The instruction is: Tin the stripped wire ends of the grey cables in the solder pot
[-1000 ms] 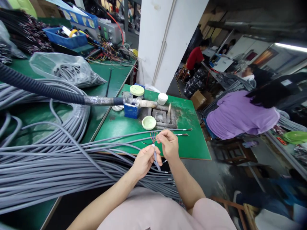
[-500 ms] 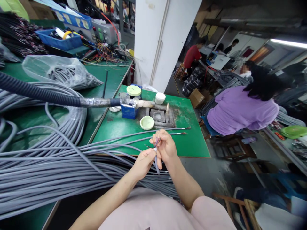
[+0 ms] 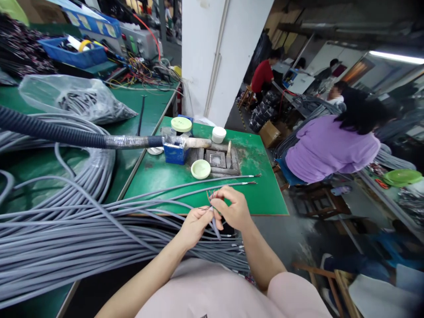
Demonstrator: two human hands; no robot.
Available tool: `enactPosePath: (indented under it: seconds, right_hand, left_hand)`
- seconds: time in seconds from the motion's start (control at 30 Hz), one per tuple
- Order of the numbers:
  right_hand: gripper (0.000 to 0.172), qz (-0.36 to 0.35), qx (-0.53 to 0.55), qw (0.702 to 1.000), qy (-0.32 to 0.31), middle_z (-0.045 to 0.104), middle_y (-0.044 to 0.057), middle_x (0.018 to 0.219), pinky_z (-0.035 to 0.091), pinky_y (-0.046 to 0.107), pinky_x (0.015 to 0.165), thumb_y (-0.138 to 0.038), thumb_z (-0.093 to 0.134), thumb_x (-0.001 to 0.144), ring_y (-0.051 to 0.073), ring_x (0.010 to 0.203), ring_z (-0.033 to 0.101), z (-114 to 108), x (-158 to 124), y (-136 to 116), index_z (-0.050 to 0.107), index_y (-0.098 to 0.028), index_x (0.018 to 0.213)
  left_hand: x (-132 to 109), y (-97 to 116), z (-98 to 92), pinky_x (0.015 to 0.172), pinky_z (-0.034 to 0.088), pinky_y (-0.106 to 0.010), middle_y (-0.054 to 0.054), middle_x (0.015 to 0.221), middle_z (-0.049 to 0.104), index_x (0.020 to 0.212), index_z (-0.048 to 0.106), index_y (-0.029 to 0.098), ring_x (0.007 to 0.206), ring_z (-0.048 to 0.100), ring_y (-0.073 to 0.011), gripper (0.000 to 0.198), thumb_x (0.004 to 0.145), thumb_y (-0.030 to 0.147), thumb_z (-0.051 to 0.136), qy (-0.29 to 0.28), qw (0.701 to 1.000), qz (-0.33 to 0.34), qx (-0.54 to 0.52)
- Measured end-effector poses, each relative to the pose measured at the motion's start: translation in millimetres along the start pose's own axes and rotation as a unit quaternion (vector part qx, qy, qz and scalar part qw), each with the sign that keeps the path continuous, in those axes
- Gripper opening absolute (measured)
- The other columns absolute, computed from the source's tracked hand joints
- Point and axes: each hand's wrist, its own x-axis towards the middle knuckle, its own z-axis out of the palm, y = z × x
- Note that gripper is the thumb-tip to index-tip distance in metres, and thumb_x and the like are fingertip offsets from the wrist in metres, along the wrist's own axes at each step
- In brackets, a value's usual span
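Note:
My left hand (image 3: 193, 226) pinches a grey cable (image 3: 215, 227) just below its stripped end. My right hand (image 3: 232, 208) is closed on the thin coloured wires (image 3: 210, 195) that fan out of that end. Both hands hover above a thick bundle of grey cables (image 3: 82, 229) that runs across the front of the green table (image 3: 265, 201). Two more grey cables with stripped tips (image 3: 232, 180) lie on the table just beyond my hands.
A black corrugated hose (image 3: 53, 132) ends at a blue block (image 3: 174, 152) beside a metal tray (image 3: 217, 160) and pale green lids (image 3: 200, 168). A plastic bag (image 3: 76, 99) lies at left. A person in purple (image 3: 327, 148) sits at right.
My hands have dropped slightly toward me. My right hand has closed the fanned wires together and moved down nearer my left hand.

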Motion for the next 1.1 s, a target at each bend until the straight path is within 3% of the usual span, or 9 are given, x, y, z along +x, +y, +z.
enactPosePath:
  seconds: [0.17, 0.3, 0.37, 0.47, 0.53, 0.7, 0.83, 1.1]
  right_hand:
    - [0.025, -0.038, -0.014, 0.999, -0.028, 0.055, 0.0, 0.064, 0.039, 0.029, 0.066, -0.03, 0.054, 0.086, 0.014, 0.066, 0.051, 5.3, -3.1, -11.2, 0.058, -0.021, 0.064]
    - [0.027, 0.041, 0.115, 0.991, -0.055, 0.053, -0.002, 0.06, 0.037, 0.025, 0.056, -0.032, 0.055, 0.086, 0.011, 0.056, 0.049, 6.2, 0.5, -6.5, 0.062, -0.02, 0.063]
    - [0.027, 0.069, 0.181, 0.981, -0.03, 0.055, -0.001, 0.06, 0.036, 0.024, 0.053, -0.034, 0.056, 0.084, 0.011, 0.055, 0.048, 5.4, 3.9, 1.9, 0.063, -0.019, 0.063]
    - [0.025, 0.072, 0.223, 0.97, 0.067, 0.055, -0.002, 0.059, 0.035, 0.024, 0.053, -0.035, 0.058, 0.084, 0.01, 0.054, 0.045, -1.4, 8.9, 13.4, 0.065, -0.019, 0.065]
    - [0.024, 0.063, 0.177, 0.976, 0.106, 0.051, -0.003, 0.056, 0.034, 0.024, 0.054, -0.033, 0.057, 0.085, 0.01, 0.054, 0.044, -8.1, 9.5, 15.0, 0.065, -0.02, 0.068]
    - [0.02, 0.003, -0.034, 0.999, 0.005, 0.059, -0.001, 0.065, 0.039, 0.027, 0.064, -0.028, 0.058, 0.085, 0.012, 0.064, 0.053, -10.1, 2.3, -0.9, 0.063, -0.02, 0.067]
    - [0.02, -0.073, -0.142, 0.987, 0.011, 0.059, -0.002, 0.064, 0.038, 0.029, 0.069, -0.027, 0.061, 0.084, 0.012, 0.063, 0.052, 2.5, 1.6, -12.3, 0.059, -0.019, 0.066]
    - [0.022, -0.151, -0.209, 0.966, 0.02, 0.056, -0.002, 0.059, 0.035, 0.03, 0.065, -0.02, 0.056, 0.085, 0.012, 0.059, 0.049, 7.0, 10.5, -14.3, 0.054, -0.018, 0.062]
  left_hand:
    - [0.3, -4.1, -3.1, 0.067, 0.047, -0.027, -0.01, 0.068, 0.069, 0.072, 0.07, 0.009, 0.064, 0.061, -0.0163, 0.045, 0.08, 0.052, 0.062, -0.081, 0.996, -0.018, 0.036]
    - [-3.3, 8.9, -3.0, 0.064, 0.049, -0.025, -0.009, 0.067, 0.069, 0.078, 0.07, 0.01, 0.062, 0.063, -0.0156, 0.038, 0.079, 0.048, 0.065, -0.131, 0.99, -0.042, 0.042]
    - [-4.9, 13.6, -1.9, 0.063, 0.049, -0.025, -0.009, 0.067, 0.07, 0.078, 0.069, 0.011, 0.061, 0.063, -0.015, 0.036, 0.079, 0.046, 0.066, -0.129, 0.99, -0.045, 0.035]
    - [-5.8, 13.2, -2.4, 0.062, 0.048, -0.024, -0.009, 0.069, 0.071, 0.079, 0.07, 0.011, 0.061, 0.063, -0.015, 0.034, 0.079, 0.045, 0.067, -0.113, 0.992, -0.043, 0.034]
    - [-4.8, 10.1, -5.0, 0.061, 0.047, -0.023, -0.009, 0.07, 0.071, 0.079, 0.071, 0.011, 0.06, 0.062, -0.0139, 0.034, 0.079, 0.045, 0.067, -0.081, 0.995, -0.025, 0.045]
    - [2.2, 5.2, -12.5, 0.061, 0.046, -0.021, -0.009, 0.073, 0.071, 0.077, 0.074, 0.01, 0.059, 0.057, -0.0108, 0.037, 0.078, 0.047, 0.067, -0.016, 0.996, 0.026, 0.083]
    - [5.3, 6.6, -10.8, 0.06, 0.047, -0.022, -0.008, 0.068, 0.069, 0.068, 0.072, 0.01, 0.058, 0.056, -0.0114, 0.041, 0.076, 0.05, 0.067, -0.016, 0.994, 0.04, 0.104]
    - [2.9, 12.3, -3.9, 0.058, 0.048, -0.024, -0.005, 0.059, 0.066, 0.062, 0.071, 0.012, 0.055, 0.058, -0.013, 0.042, 0.072, 0.052, 0.069, 0.015, 0.991, 0.043, 0.125]
